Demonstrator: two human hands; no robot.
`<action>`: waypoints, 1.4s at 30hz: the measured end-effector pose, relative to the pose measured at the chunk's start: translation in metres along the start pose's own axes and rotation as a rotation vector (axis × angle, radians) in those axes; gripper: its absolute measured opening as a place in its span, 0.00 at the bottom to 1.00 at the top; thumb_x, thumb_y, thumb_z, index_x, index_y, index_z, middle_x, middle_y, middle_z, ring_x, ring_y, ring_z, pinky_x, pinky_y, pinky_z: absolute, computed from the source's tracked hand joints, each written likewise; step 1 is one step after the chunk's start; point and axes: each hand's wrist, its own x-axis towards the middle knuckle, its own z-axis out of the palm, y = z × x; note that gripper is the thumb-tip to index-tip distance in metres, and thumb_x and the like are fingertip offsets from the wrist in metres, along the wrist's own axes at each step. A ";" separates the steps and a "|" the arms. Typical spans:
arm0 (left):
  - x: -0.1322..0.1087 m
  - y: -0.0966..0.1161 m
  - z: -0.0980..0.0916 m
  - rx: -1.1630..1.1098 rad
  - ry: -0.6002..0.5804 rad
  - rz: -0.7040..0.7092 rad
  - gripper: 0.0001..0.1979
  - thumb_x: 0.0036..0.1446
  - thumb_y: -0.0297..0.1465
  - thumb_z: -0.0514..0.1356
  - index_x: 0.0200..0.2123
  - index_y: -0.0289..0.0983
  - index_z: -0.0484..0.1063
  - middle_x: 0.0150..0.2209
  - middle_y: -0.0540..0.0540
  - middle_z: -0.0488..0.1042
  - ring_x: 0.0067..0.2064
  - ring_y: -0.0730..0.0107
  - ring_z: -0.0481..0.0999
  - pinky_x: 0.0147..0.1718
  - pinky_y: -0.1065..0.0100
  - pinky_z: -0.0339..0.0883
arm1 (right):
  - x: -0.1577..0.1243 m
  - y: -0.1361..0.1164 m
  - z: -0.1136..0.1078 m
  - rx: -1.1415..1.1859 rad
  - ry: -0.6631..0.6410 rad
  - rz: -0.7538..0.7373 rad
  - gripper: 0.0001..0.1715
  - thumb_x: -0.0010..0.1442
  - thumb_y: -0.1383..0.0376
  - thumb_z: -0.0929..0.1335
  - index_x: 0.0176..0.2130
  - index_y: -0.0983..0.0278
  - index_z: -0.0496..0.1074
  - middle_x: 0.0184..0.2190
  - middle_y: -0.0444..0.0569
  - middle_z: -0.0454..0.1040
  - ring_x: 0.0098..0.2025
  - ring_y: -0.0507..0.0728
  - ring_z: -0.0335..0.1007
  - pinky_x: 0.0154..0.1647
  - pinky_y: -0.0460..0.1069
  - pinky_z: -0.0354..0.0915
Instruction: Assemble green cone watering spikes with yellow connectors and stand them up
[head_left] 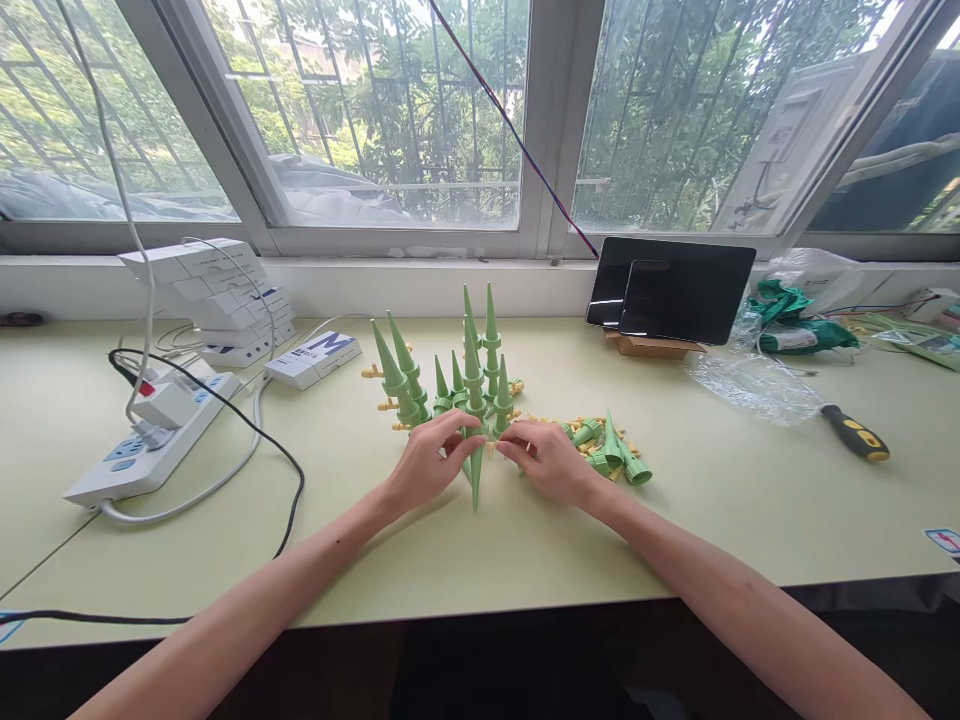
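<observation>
My left hand [429, 457] is closed round a green plastic watering spike [475, 487], its tip pointing toward me. Close on its right, my right hand [551, 462] pinches a small yellow plastic piece [491, 450] against or just beside the spike's collar; whether the two are joined I cannot tell. Behind my hands stand several green spikes [491, 345] with their tips up, and more [390, 365] to the left carry yellow side pieces. Right of my right hand lies a pile of loose green spike parts [611, 452] mixed with yellow pieces.
A white power strip [161, 450] with cables lies at the left, near stacked white boxes [225, 300] and a single box [315, 360]. Two black screens [682, 290] lean at the back. Clear plastic wrap [757, 388] and a screwdriver [855, 432] lie to the right.
</observation>
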 end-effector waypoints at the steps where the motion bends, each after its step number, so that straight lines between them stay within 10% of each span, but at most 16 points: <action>1: 0.000 0.000 0.000 0.007 -0.003 -0.003 0.07 0.64 0.35 0.57 0.38 0.37 0.70 0.31 0.50 0.70 0.21 0.79 0.68 0.21 0.74 0.64 | 0.000 0.000 0.000 -0.001 0.000 0.001 0.12 0.66 0.64 0.65 0.31 0.63 0.72 0.27 0.45 0.72 0.28 0.52 0.65 0.31 0.47 0.62; 42: 0.000 -0.002 0.001 -0.010 0.021 0.045 0.04 0.64 0.31 0.58 0.39 0.37 0.69 0.31 0.51 0.69 0.21 0.81 0.68 0.22 0.75 0.64 | -0.001 -0.001 0.001 -0.008 -0.014 -0.024 0.10 0.65 0.67 0.65 0.31 0.64 0.70 0.26 0.44 0.71 0.27 0.51 0.64 0.33 0.47 0.61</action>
